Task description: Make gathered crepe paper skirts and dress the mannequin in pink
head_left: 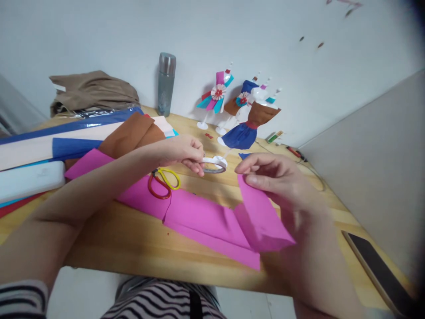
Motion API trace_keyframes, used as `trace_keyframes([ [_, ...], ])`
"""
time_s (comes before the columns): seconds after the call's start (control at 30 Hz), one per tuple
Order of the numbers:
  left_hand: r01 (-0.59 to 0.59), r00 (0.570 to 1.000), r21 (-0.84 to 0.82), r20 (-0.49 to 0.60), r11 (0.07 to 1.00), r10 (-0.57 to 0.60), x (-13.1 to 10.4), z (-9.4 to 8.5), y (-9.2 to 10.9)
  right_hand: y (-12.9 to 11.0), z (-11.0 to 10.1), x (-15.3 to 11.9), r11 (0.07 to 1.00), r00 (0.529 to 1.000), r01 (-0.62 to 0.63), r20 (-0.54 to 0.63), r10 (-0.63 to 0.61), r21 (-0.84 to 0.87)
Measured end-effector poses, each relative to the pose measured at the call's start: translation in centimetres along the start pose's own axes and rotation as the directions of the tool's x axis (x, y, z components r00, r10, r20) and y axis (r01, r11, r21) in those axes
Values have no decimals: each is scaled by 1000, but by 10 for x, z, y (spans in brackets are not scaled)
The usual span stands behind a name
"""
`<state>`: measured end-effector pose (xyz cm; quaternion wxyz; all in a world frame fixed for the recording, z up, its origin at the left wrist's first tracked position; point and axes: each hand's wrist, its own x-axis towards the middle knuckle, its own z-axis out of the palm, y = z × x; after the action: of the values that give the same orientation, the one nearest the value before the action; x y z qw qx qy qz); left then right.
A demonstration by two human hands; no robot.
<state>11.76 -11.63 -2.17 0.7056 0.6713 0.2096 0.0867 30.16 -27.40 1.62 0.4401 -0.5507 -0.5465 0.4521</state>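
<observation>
My left hand (191, 154) is closed on a roll of tape (215, 165), holding it over the middle of the table. To the right, my right hand (270, 177) pinches the top of a bright pink strip of paper (260, 215), which hangs down and folds at its lower end. More pink paper (202, 217) lies flat on the table below, with a cut or seam across it. Scissors (162, 184) with one red and one yellow handle rest on the pink paper, left of my hands; their blades are mostly hidden.
Behind my hands stand several small mannequins in paper dresses (255, 119). A grey thermos (166, 84) stands by the wall. At left lie coloured paper sheets (129, 133), a white case (31, 181) and a brown cloth (96, 91). A phone (375, 268) lies at the right edge.
</observation>
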Motion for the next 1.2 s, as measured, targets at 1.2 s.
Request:
trace_keyframes([
  [1.2,-10,999,222,52,975,-1,6,17,-15,44,22,33,829,971,230,64,-230,-509],
])
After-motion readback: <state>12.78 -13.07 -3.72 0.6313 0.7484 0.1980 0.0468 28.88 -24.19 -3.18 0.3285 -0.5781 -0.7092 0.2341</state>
